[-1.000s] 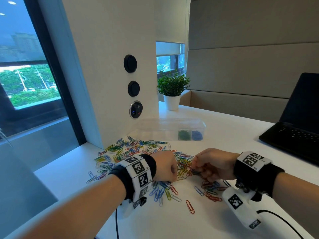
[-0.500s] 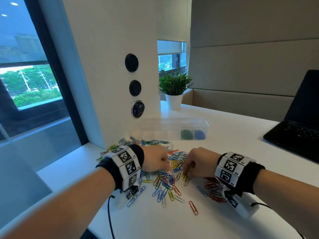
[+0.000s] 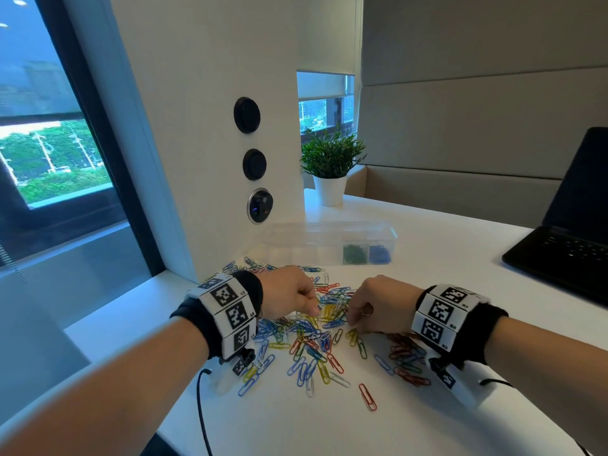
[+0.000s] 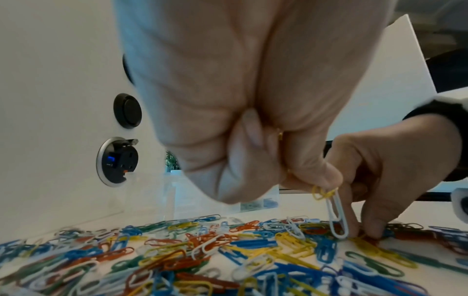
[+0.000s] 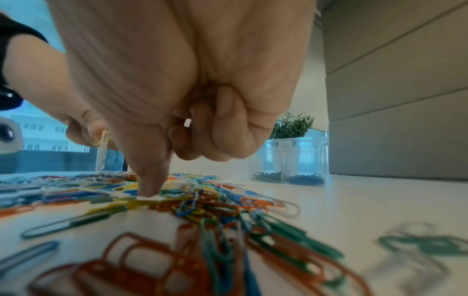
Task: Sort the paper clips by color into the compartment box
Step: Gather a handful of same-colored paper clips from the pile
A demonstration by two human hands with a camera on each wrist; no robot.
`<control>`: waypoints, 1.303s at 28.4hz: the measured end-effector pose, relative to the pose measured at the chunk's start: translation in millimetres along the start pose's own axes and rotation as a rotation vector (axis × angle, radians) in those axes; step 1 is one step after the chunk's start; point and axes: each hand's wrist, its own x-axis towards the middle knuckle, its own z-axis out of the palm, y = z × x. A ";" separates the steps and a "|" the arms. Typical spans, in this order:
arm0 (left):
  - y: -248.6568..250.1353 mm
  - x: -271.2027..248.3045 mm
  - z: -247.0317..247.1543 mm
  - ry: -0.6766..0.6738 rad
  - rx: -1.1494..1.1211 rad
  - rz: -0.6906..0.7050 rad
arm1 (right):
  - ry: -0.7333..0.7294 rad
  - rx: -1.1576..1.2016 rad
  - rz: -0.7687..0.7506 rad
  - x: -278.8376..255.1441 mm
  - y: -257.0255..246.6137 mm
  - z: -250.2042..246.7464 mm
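Observation:
A loose pile of paper clips (image 3: 312, 324) in several colours covers the white table in front of me. My left hand (image 3: 289, 297) hovers over the pile and pinches a few yellow clips (image 4: 322, 193), with a white clip (image 4: 336, 216) dangling from them. My right hand (image 3: 371, 307) is just to its right, with thumb and forefinger tips down on a yellow clip (image 4: 359, 238) in the pile and the other fingers curled in. The clear compartment box (image 3: 329, 238) stands behind the pile, with green clips (image 3: 354, 254) and blue clips (image 3: 379, 254) in its two rightmost compartments.
A black laptop (image 3: 566, 245) sits open at the right. A potted plant (image 3: 330, 162) stands behind the box. A white pillar with round sockets (image 3: 260, 205) rises at the back left. The table's edge runs close on the left. A black cable (image 3: 200, 406) trails from my left wrist.
Both hands have shifted farther onto the pile. The right hand moved left, away from the red cluster, and its fingertips came down among the clips.

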 end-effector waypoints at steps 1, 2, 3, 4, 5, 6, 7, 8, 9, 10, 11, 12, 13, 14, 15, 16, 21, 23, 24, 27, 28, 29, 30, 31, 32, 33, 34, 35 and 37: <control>0.8 0.1 0.5 -0.004 0.017 0.003 | -0.015 0.001 -0.005 -0.1 -1.0 0.5; 1.5 0.0 0.7 -0.008 0.036 0.008 | -0.029 -0.010 -0.008 0.0 -2.4 1.4; 2.1 -0.2 0.6 -0.011 0.050 0.015 | -0.038 -0.025 -0.010 0.0 -3.8 2.1; 2.2 -0.9 0.6 -0.011 0.053 0.023 | -0.043 -0.036 -0.010 0.3 -5.1 2.6; 2.0 -1.4 0.3 -0.010 0.047 0.029 | -0.043 -0.040 -0.008 0.2 -5.8 2.9; 1.0 -2.1 0.2 -0.005 0.035 0.030 | -0.041 -0.038 -0.005 -0.3 -6.0 2.6; -0.1 -3.0 0.1 0.001 0.022 0.024 | -0.033 -0.022 -0.003 -0.6 -5.7 2.2; -1.2 -4.3 0.1 0.008 0.005 0.016 | -0.012 0.011 -0.003 -1.0 -5.4 1.4; -2.3 -5.5 0.1 0.016 -0.012 0.009 | 0.026 0.060 -0.002 -1.1 -5.7 0.3; -3.5 -6.1 0.1 0.026 -0.027 0.003 | 0.078 0.124 0.002 -0.9 -6.6 -1.2; -4.3 -6.6 0.0 0.037 -0.038 -0.003 | 0.133 0.198 0.012 -0.2 -8.6 -2.8; -5.0 -7.1 -0.2 0.048 -0.046 -0.009 | 0.178 0.275 0.025 0.9 -11.0 -4.2; -5.0 -7.3 -0.7 0.054 -0.051 -0.015 | 0.206 0.342 0.037 2.2 -13.8 -5.1; -4.4 -7.8 -1.2 0.057 -0.050 -0.019 | 0.218 0.390 0.045 3.1 -16.5 -5.7; -3.6 -7.8 -1.8 0.058 -0.048 -0.020 | 0.221 0.418 0.051 4.1 -19.0 -5.4; -3.3 -7.6 -2.3 0.059 -0.051 -0.021 | 0.222 0.437 0.057 4.8 -21.1 -4.9; -4.8 -9.6 -3.4 0.116 -0.156 -0.020 | 0.250 0.505 0.097 6.7 -24.0 -3.2; -7.9 -11.4 -3.5 0.146 -0.203 -0.020 | 0.279 0.544 0.113 7.8 -23.3 -3.6; -9.0 -12.4 -2.7 0.146 -0.212 -0.025 | 0.286 0.547 0.125 8.1 -22.7 -4.0; -13.6 -12.4 3.1 0.112 -0.174 -0.050 | 0.263 0.471 0.171 10.0 -19.0 -3.5; -15.6 -11.1 4.6 0.105 -0.144 -0.056 | 0.242 0.427 0.179 10.2 -17.6 -2.3; -17.5 -9.6 5.7 0.100 -0.120 -0.063 | 0.217 0.385 0.182 10.1 -16.5 -0.8; -18.6 -8.2 6.1 0.097 -0.101 -0.071 | 0.191 0.349 0.180 10.1 -16.0 0.7; -19.4 -6.9 6.4 0.097 -0.073 -0.077 | 0.166 0.318 0.175 9.8 -15.6 2.1; -19.0 -6.5 6.5 0.095 -0.031 -0.077 | 0.143 0.280 0.170 9.3 -15.3 2.9; -17.7 -6.0 7.1 0.092 0.020 -0.069 | 0.123 0.228 0.166 8.8 -14.9 3.3; -15.7 -5.0 8.0 0.089 0.067 -0.056 | 0.104 0.167 0.162 7.9 -14.3 3.1; -13.6 -3.4 9.0 0.087 0.099 -0.043 | 0.084 0.112 0.154 6.7 -13.6 2.5; -9.1 2.2 10.0 0.089 0.121 -0.026 | 0.047 0.063 0.131 3.3 -11.7 1.2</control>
